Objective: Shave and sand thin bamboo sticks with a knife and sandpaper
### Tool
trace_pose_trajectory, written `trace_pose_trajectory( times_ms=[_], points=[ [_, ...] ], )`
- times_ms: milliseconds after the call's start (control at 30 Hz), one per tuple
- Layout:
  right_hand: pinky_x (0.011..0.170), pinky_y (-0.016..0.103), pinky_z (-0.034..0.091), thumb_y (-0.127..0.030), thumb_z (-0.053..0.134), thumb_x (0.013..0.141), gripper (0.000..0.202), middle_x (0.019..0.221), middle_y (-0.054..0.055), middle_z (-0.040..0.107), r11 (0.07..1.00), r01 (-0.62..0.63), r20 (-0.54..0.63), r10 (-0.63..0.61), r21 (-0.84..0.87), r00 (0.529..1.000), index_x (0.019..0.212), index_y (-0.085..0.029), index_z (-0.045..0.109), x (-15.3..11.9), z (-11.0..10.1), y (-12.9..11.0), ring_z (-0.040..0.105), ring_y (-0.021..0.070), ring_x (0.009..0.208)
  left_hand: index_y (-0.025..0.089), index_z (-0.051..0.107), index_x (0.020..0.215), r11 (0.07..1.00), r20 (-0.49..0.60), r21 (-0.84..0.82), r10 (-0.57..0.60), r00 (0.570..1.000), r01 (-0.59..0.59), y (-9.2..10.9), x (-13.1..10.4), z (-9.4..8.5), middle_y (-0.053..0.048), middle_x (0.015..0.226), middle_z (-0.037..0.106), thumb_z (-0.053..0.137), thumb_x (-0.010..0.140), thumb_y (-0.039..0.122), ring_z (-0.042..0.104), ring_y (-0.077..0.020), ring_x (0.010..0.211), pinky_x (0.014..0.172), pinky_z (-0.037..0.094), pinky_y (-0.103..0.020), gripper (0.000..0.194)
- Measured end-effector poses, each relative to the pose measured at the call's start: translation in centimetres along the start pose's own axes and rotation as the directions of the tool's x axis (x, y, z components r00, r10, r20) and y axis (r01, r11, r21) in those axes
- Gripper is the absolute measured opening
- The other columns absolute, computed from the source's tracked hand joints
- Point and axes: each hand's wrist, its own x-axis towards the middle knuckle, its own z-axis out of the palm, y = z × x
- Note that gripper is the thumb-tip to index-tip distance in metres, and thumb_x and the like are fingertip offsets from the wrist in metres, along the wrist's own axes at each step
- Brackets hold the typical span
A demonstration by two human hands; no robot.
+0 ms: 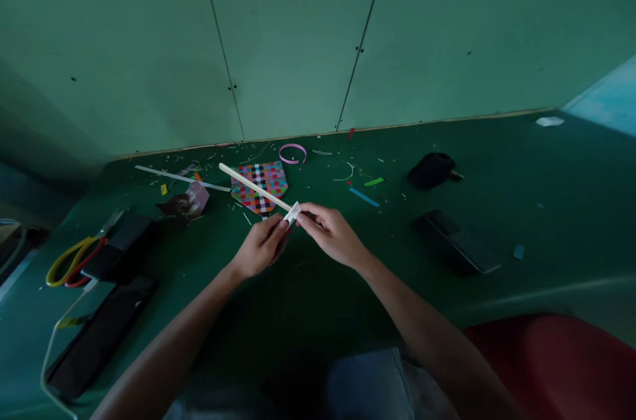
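Observation:
A pale thin stick [253, 186] points up and to the left, its near end wrapped in or covered by a small white piece [293, 212] that looks like paper or tape. My left hand [261, 244] is closed around the stick's near end, its thumb against the white piece. From the other side, my right hand [330, 233] pinches the white piece between thumb and fingers. Behind the stick, a woven mat of multicoloured paper strips [271, 180] lies flat on the green table [308, 314], partly covered by the stick in this view.
Scissors with yellow and red handles [79, 261] lie at the left by a black box [119, 248] and a black slab with a cable [102, 337]. A pink paper ring [293, 154] and paper scraps lie near the wall. At right are a black pouch [431, 170] and a dark device [457, 241].

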Motion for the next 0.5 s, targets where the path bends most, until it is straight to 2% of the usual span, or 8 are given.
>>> trace_pose_trajectory(
  times_ms=[167,500],
  points=[
    [0.055,0.027,0.036,-0.044,0.062,0.101,0.029,0.076,0.002,0.066,1.0,-0.015,-0.092,0.016,0.014,0.996,0.094,-0.018,0.072,0.13,0.46,0.48,0.053,0.0129,0.062,0.019,0.052,0.09,0.999,-0.027,0.046,0.021,0.999,-0.02,0.22,-0.02,-0.09,0.006,0.059,0.051,0.045,0.107,0.052,0.042,-0.0054,0.039,0.037,0.03,-0.017,0.038],
    [0.054,0.028,0.037,-0.047,0.07,0.095,0.029,0.068,0.001,0.067,0.999,-0.023,-0.25,0.014,-0.034,0.968,0.084,-0.02,0.075,0.02,0.92,0.31,0.054,0.0129,0.057,0.018,0.055,0.087,0.987,-0.06,0.156,0.054,0.997,-0.044,0.9,-0.02,-0.36,0.004,0.06,0.054,0.044,0.107,0.048,0.045,-0.0074,0.046,0.043,0.034,-0.019,0.038]
  ],
)
